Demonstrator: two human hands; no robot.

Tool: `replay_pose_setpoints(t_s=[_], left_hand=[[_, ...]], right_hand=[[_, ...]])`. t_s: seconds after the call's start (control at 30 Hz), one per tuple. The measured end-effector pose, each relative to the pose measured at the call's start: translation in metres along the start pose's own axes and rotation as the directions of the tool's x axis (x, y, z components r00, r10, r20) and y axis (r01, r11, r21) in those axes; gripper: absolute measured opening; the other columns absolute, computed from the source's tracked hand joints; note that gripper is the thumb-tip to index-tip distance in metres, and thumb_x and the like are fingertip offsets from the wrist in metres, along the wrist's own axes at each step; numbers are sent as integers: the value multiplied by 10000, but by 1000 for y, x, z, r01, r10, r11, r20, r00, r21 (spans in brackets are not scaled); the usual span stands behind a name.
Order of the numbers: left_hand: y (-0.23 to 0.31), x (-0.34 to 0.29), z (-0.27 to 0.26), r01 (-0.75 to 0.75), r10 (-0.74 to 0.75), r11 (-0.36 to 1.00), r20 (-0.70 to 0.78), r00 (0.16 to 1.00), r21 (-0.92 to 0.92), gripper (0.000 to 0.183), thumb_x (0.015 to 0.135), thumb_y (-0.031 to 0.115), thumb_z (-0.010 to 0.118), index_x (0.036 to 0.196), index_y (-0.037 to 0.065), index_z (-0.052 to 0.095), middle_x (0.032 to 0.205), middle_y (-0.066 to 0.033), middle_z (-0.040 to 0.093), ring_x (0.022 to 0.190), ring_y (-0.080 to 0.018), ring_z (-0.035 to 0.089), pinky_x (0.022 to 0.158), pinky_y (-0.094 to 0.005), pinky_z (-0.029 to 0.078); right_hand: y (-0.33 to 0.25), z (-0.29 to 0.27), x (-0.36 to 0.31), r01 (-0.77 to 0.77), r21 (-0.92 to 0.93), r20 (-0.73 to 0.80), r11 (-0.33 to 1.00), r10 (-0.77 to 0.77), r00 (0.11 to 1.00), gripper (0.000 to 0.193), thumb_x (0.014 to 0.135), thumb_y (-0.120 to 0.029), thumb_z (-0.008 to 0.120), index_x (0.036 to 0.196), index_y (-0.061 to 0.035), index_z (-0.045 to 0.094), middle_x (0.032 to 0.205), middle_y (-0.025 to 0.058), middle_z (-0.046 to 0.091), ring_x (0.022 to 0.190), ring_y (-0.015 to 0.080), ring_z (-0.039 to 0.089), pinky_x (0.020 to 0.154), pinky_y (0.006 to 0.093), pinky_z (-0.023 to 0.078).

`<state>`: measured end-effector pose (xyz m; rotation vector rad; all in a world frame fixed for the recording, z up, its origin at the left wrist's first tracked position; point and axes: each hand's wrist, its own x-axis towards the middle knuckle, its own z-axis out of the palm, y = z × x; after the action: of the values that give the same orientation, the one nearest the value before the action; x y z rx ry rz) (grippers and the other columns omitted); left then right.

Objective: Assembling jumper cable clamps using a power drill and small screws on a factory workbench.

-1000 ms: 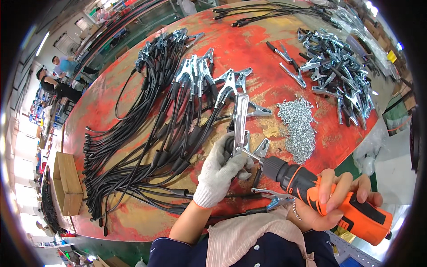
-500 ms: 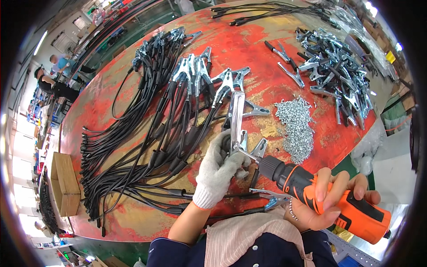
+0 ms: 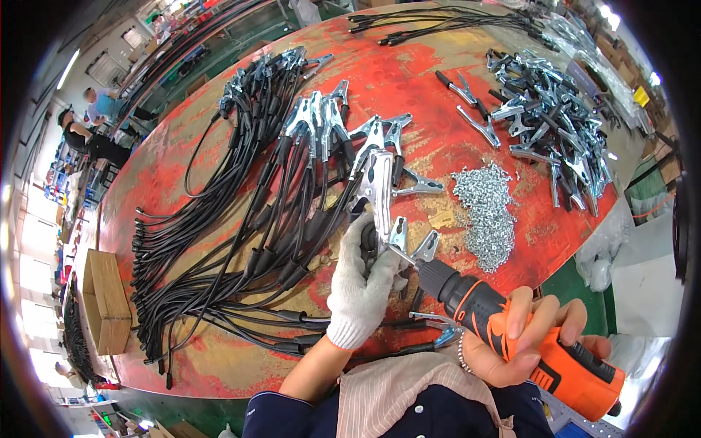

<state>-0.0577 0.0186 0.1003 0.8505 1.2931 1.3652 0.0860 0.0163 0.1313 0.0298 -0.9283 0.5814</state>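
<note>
In my left hand [image 3: 359, 296], which wears a white knit glove, a silvery crocodile clip [image 3: 378, 190] is gripped with its jaws pointing away from me. My bare right hand [image 3: 537, 332] wraps around an orange and black electric screwdriver [image 3: 584, 383]. Its bit [image 3: 403, 255] reaches to the clip just by my gloved fingers; whether it sits in a screw is too small to tell. Beyond the held clip lie black cables [image 3: 274, 212] fitted with clips [image 3: 321, 117]. Right of it spreads a heap of small silvery screws [image 3: 485, 219].
A large pile of loose clips [image 3: 551, 128] lies at the far right of the worn red table [image 3: 431, 80]. More black cables [image 3: 445, 16] rest along its far edge. At left stands a cardboard box [image 3: 109, 303]. Other people [image 3: 91, 139] are in the left background.
The screwdriver and my right hand have shifted left and slightly toward me. The clip in my left hand has turned, showing more of its broad side.
</note>
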Motion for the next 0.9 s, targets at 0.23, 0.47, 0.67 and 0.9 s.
replay_pose_setpoints(t_s=[0.23,0.47,0.67,0.9], left_hand=[[4,2,-2,14,-14,1000,48,999,-8,516,856,21,525,1335,-7,337,1075,-78,522,840,-102,544,651,-223,489],[1,9,-3,77,-87,995,177,980,64,502,848,54,558,1311,-32,384,1162,-101,520,944,-119,520,809,-251,456],[4,29,-28,-265,418,538,20,908,800,426,864,278,595,1209,61,469,877,-119,668,694,-285,666,623,-371,521],[32,2,-23,-653,606,210,427,671,728,448,807,199,621,1185,-31,550,886,-163,663,606,-279,617,561,-357,488]], right_hand=[[0,3,2,-62,-38,11,997,63,998,805,672,103,609,1331,-253,312,1003,17,372,672,110,447,631,273,393],[3,-5,7,-69,-3,140,998,68,988,776,654,98,620,1315,-214,359,972,10,419,662,116,454,616,265,383],[-3,-22,7,-268,-5,-4,963,268,963,602,716,-16,681,1260,-98,436,927,32,519,701,116,528,646,258,427],[38,-16,-43,-737,-191,-72,648,740,669,652,722,62,749,1273,4,404,978,62,630,899,135,633,767,279,529]])
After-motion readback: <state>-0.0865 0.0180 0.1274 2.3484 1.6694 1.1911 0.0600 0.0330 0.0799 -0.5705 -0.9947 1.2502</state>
